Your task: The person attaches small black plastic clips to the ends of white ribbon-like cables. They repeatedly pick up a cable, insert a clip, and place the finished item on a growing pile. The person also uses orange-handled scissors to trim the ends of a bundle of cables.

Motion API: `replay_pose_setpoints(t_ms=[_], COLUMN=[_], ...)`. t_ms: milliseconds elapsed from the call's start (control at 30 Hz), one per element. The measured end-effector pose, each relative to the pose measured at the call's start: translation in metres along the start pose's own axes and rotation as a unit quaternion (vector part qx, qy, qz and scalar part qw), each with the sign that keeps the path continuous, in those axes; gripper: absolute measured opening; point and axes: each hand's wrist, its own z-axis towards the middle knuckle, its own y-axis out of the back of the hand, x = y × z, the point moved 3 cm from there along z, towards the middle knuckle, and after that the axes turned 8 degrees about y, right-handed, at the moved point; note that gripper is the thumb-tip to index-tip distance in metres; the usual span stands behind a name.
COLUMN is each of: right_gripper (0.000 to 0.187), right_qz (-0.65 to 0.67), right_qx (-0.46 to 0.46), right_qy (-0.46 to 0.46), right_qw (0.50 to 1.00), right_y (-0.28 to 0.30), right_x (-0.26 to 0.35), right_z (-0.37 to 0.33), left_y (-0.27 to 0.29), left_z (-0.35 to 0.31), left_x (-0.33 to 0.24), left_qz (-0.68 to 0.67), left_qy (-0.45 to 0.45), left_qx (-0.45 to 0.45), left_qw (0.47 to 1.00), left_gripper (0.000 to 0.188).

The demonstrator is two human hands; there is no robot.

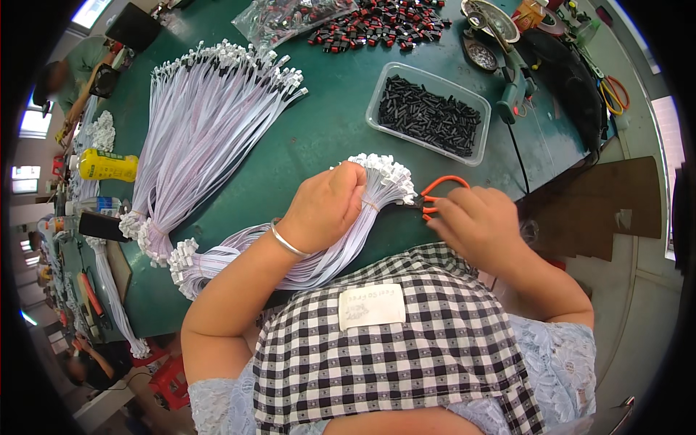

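My left hand (325, 209), with a silver bangle at the wrist, is closed in a fist over a bundle of white cables (346, 250). What its fingers hold is hidden. White connectors (388, 176) cluster at the bundle's far end, just right of the fist, and a thin tie circles the cables there. Orange-handled cutters (449, 179) lie on the table beside these connectors, their jaws toward them. My right hand (482, 226) is at the cutters' handles, fingers curled and slightly blurred, partly covering one handle. Anything pinched in its fingertips cannot be made out.
A clear plastic box (378, 123) of short black tubes stands behind my hands on the green table (319, 94). More cable bundles (199, 138) and a yellow bottle (106, 166) are at left. Red-and-black parts (391, 25), a glue gun (513, 87) and scissors (616, 94) lie further back.
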Motion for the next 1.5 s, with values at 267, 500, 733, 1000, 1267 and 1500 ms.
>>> replay_pose_setpoints(t_ms=[267, 500, 733, 1000, 1267, 1500], right_gripper=[0.019, 0.012, 0.010, 0.006, 0.013, 0.040], right_qz=[-0.017, -0.029, 0.268, 0.347, 0.394, 0.370], right_qx=[-0.130, -0.160, -0.069, -0.007, 0.027, -0.090], right_qy=[-0.005, -0.040, -0.119, -0.163, -0.123, -0.176], right_qw=[0.991, 0.986, 0.953, 0.923, 0.911, 0.908], right_y=[-0.047, -0.050, -0.042, -0.046, -0.040, -0.007], right_x=[0.024, 0.034, 0.030, 0.027, 0.016, -0.005], right_z=[0.051, 0.060, 0.053, 0.036, 0.009, -0.001], left_y=[0.002, 0.005, 0.002, -0.004, -0.001, 0.056], left_z=[-0.003, 0.006, 0.005, 0.012, 0.009, -0.003], left_x=[0.003, -0.001, 0.004, -0.004, 0.012, 0.004], left_qz=[-0.021, -0.009, 0.024, 0.041, 0.023, -0.188], left_qy=[0.043, 0.016, -0.013, -0.061, -0.003, 0.045], left_qx=[-0.065, -0.176, -0.157, -0.105, -0.121, -0.304], left_qw=[0.997, 0.984, 0.987, 0.992, 0.992, 0.933], left_gripper=[0.014, 0.010, 0.012, 0.014, 0.012, 0.011])
